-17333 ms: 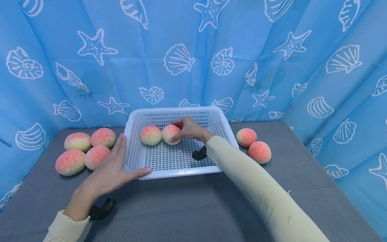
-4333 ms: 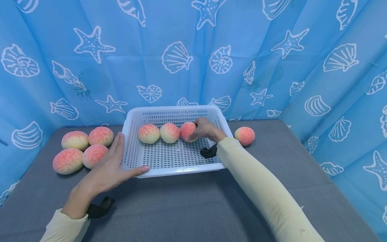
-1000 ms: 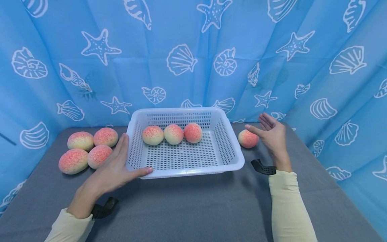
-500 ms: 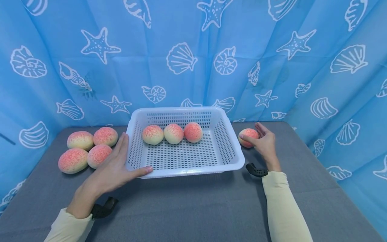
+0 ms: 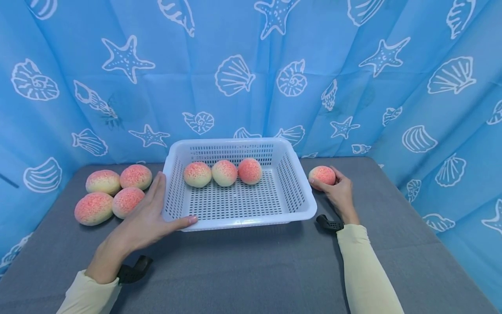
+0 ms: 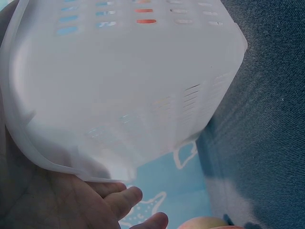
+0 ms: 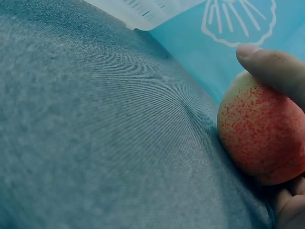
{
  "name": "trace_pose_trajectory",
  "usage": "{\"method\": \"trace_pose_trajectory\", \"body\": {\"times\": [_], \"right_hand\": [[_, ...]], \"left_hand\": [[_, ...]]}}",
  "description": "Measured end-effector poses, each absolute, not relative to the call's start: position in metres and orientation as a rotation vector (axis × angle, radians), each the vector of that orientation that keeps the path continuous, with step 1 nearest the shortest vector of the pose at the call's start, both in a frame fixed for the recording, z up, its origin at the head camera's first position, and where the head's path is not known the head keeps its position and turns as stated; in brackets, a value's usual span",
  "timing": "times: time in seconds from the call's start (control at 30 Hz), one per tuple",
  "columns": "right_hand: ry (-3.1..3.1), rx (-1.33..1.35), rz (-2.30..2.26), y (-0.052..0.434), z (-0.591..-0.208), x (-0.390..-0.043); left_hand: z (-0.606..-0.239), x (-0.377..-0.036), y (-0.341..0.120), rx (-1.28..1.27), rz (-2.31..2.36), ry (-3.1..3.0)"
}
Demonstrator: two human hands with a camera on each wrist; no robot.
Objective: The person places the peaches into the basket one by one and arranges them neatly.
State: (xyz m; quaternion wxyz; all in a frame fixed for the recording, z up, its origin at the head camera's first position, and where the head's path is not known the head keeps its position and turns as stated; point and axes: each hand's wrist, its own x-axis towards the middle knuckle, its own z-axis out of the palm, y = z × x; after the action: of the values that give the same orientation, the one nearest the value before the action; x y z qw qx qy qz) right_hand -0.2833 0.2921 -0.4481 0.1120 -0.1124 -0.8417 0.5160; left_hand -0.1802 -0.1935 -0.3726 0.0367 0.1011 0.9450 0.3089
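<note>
Here, my right hand (image 5: 340, 192) curls its fingers (image 7: 269, 67) round a peach (image 5: 322, 175) resting on the grey table (image 5: 251, 270), just beside the white basket (image 5: 292, 183) at its 3 o'clock. My left hand (image 5: 147, 216) lies flat and spread against the basket's 8 o'clock corner, thumb along the near rim, gripping nothing. Three peaches (image 5: 224, 172) sit in a row along the basket's 12 o'clock wall. Four peaches (image 5: 113, 192) cluster at its 9 o'clock.
</note>
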Motion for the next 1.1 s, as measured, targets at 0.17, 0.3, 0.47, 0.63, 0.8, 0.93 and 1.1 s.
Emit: {"method": "trace_pose_trajectory", "body": {"times": [0.17, 0.3, 0.47, 0.63, 0.8, 0.93, 1.1], "right_hand": [[-2.448, -0.299, 1.524, 0.291, -0.449, -0.283], [-2.438, -0.286, 1.527, 0.290, -0.449, -0.283], [-2.414, -0.304, 1.550, 0.291, -0.451, -0.284], [-2.345, -0.378, 1.616, 0.292, -0.449, -0.284], [-2.267, -0.388, 1.645, 0.292, -0.440, -0.281], [-2.214, -0.333, 1.641, 0.291, -0.425, -0.279], [-2.131, -0.210, 1.630, 0.288, -0.398, -0.275]], "left_hand": [[-0.374, -0.180, -0.194, 0.309, 0.954, 2.900], [-0.374, -0.180, -0.195, 0.310, 0.955, 2.901], [-0.375, -0.180, -0.195, 0.317, 0.956, 2.907], [-0.375, -0.180, -0.195, 0.313, 0.956, 2.902], [-0.375, -0.180, -0.194, 0.315, 0.968, 2.898], [-0.375, -0.180, -0.193, 0.322, 0.987, 2.896], [-0.374, -0.180, -0.193, 0.320, 0.975, 2.897]]}}
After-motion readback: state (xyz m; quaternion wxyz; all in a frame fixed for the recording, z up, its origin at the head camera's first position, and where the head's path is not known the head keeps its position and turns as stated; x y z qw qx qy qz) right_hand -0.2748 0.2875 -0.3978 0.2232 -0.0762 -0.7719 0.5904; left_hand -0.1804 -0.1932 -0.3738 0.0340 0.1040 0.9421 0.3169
